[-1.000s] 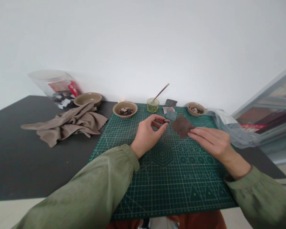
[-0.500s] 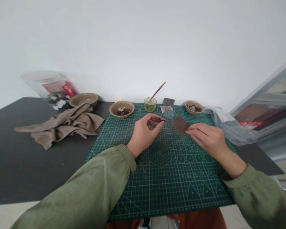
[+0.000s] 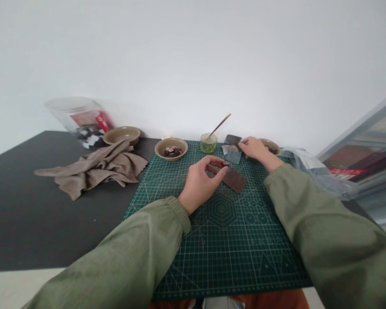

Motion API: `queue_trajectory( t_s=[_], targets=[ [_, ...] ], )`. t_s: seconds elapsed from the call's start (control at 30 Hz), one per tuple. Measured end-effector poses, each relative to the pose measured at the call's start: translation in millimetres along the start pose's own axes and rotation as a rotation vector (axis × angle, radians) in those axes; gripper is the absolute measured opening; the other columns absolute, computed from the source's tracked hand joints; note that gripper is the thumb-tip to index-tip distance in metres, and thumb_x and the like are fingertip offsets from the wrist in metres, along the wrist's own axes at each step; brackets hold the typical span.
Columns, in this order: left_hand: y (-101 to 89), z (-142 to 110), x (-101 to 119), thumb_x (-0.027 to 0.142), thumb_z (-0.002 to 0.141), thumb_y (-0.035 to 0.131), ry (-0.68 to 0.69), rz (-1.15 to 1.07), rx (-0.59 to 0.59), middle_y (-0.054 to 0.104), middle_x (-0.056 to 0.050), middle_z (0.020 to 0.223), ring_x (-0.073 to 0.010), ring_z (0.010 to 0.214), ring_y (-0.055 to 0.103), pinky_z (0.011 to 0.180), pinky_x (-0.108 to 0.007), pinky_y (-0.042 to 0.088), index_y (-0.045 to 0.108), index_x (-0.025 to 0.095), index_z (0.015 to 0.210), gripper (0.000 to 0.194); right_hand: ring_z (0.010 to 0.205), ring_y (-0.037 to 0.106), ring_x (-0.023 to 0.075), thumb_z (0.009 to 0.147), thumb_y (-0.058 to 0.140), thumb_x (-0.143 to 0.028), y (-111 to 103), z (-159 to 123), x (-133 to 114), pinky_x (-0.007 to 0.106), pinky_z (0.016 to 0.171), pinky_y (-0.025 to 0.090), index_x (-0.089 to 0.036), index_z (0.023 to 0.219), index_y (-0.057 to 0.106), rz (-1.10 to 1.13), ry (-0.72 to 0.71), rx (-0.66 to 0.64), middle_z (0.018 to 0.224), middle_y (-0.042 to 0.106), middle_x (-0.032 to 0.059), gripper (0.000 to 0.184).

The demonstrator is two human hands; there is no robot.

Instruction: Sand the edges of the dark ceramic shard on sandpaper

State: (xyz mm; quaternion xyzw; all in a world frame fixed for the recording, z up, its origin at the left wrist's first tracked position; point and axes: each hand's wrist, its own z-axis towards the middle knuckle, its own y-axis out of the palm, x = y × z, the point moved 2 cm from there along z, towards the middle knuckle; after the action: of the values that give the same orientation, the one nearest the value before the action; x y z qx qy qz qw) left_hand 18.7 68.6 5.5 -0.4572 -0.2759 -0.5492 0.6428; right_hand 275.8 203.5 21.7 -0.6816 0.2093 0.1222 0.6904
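Observation:
My left hand (image 3: pixel 200 185) rests above the green cutting mat (image 3: pixel 225 253), pinching a small dark piece (image 3: pixel 225 163) between thumb and forefinger. Just beyond its fingertips lies a dark brown rectangular sheet (image 3: pixel 234 180), set at a slant. My right hand (image 3: pixel 254 148) reaches far across the mat, its fingertips close to a blue-grey swatch (image 3: pixel 233 157), a pinkish swatch (image 3: pixel 228 149) and a dark grey swatch (image 3: pixel 232 139). It holds nothing visible. Behind it, a tan bowl (image 3: pixel 272 146) is partly hidden.
A tan bowl of small pieces (image 3: pixel 171 148) sits at the mat's far edge beside a glass jar of green liquid with a brush (image 3: pixel 208 143). On the dark table (image 3: pixel 45 214) are a taupe cloth (image 3: pixel 93 170), another bowl (image 3: pixel 121 135) and a tipped transparent jar (image 3: pixel 83 122). A plastic bag (image 3: pixel 312 169) lies right.
My right hand has moved from the near side of the brown sheet to the far edge of the mat. The sheet now lies nearer and turned. My left hand keeps its pinch.

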Motion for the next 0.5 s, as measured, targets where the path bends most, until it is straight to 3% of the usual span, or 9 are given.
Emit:
queue_trajectory(
  t_s=[0.13, 0.33, 0.43, 0.5],
  targets=[
    [0.4, -0.8, 0.6, 0.031, 0.098, 0.082, 0.001, 0.0, -0.006, 0.086, -0.003, 0.105, -0.0173, 0.08, 0.077, 0.067, -0.031, 0.057, 0.08, 0.022, 0.11, 0.015, 0.121, 0.074, 0.0293, 0.108, 0.076, -0.041, 8.2, 26.1, -6.2, 0.051, 0.101, 0.065, -0.018, 0.143, 0.069, 0.071, 0.109, -0.096, 0.144, 0.071, 0.0132, 0.042],
    [0.4, -1.1, 2.4, 0.032, 0.098, 0.081, -0.003, -0.002, -0.006, 0.086, -0.003, 0.104, -0.0175, 0.081, 0.077, 0.068, -0.032, 0.056, 0.08, 0.023, 0.109, 0.015, 0.119, 0.075, 0.0281, 0.109, 0.075, -0.04, 8.6, 23.5, -4.8, 0.05, 0.099, 0.066, -0.018, 0.142, 0.069, 0.28, 0.137, -0.145, 0.142, 0.071, 0.0124, 0.04],
    [0.2, -1.1, 3.8, 0.032, 0.098, 0.081, 0.0, -0.012, -0.006, 0.086, -0.003, 0.104, -0.0171, 0.08, 0.076, 0.068, -0.031, 0.056, 0.08, 0.023, 0.109, 0.015, 0.09, 0.075, 0.0192, 0.107, 0.078, -0.036, -8.5, 17.7, -1.4, 0.034, 0.076, 0.066, -0.016, 0.135, 0.072, 0.411, 0.081, -0.106, 0.115, 0.076, 0.0084, 0.035],
    [0.1, -1.2, 4.5, 0.032, 0.099, 0.08, 0.003, -0.019, -0.003, 0.086, -0.003, 0.105, -0.0166, 0.08, 0.076, 0.068, -0.031, 0.056, 0.08, 0.023, 0.11, 0.015, 0.064, 0.062, 0.0124, 0.103, 0.082, -0.031, -27.2, 12.2, 2.1, 0.024, 0.054, 0.051, -0.015, 0.134, 0.072, 0.499, 0.029, -0.054, 0.085, 0.07, 0.0019, 0.037]
  ],
)
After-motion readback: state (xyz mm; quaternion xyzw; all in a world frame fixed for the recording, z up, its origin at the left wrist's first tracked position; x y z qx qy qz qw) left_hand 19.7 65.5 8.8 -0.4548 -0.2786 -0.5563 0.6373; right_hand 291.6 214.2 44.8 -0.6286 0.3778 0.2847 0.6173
